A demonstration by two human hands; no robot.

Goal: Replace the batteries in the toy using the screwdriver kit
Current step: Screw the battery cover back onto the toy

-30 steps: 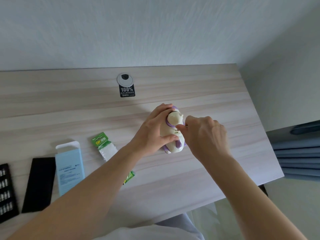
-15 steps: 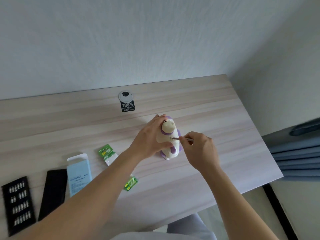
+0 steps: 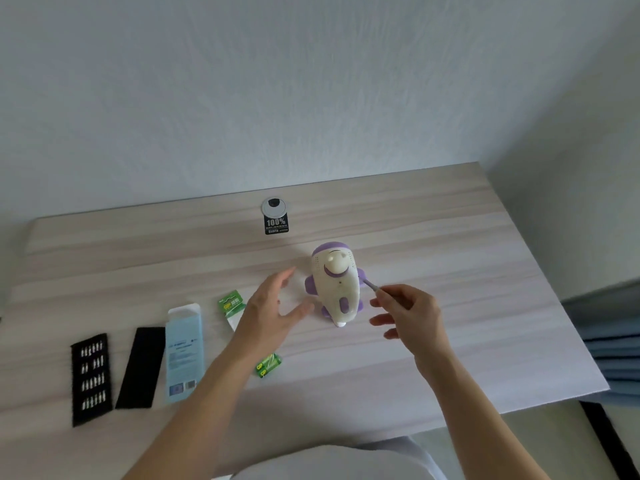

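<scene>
Pale wood-grain laminate covers the tabletop [image 3: 433, 258], streaked in long straight bands and set against a lightly textured white wall. Near its middle sits the toy [image 3: 334, 285], a rounded, smooth cream plastic body with stubby purple fins at its sides, a purple dome at the far end and a purple ring round a cream knob.

The left hand [image 3: 273, 306] hovers just left of the toy with fingers straight and spread, gripping nothing and not touching it. The right hand [image 3: 408, 313] pinches a thin grey metal screwdriver [image 3: 369, 283] between thumb and forefinger, the other fingers loosely fanned; the tip lies at the toy's right flank, though I cannot tell whether it touches.

Further left lie a black bit tray [image 3: 90, 377] with rows of small silvery bits, a flat matte black rectangular panel [image 3: 141, 367] and a light blue cardboard box [image 3: 183, 351] with its end flap open. Two glossy green battery packs lie near the left forearm, one [image 3: 231, 303] beside the wrist and one [image 3: 268, 364] nearer the front edge. A round grey cable grommet [image 3: 273, 206] and a black sticker [image 3: 276, 226] sit by the wall.
</scene>
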